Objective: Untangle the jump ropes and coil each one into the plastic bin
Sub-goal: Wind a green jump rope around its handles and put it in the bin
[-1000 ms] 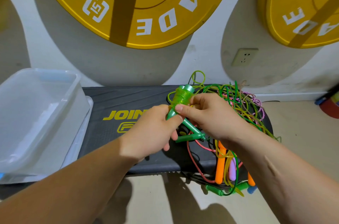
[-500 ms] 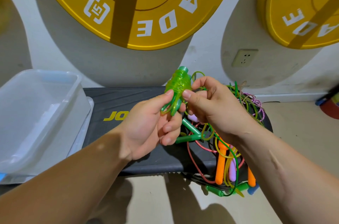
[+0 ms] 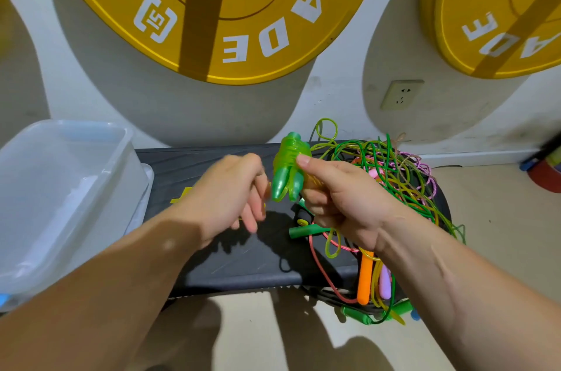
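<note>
Right hand (image 3: 343, 197) pinches wound green rope bundle (image 3: 290, 159), thumb on top. Left hand (image 3: 230, 188) just beside it, fingers loose, holding nothing. Rope tangle (image 3: 394, 179) behind right hand.

plastic bin (image 3: 65, 188) sits left of the step platform (image 3: 212, 261) bearing tangled ropes (image 3: 394, 182).

Far wall (image 3: 343, 91) white, scuffed. Two round yellow weight plates with white lettering on it, left (image 3: 258, 6) and right (image 3: 491, 21). Beige wall socket (image 3: 401, 94) between them. Pale floor (image 3: 501, 218); black ribbed step platform (image 3: 227, 267) against the wall.
</note>
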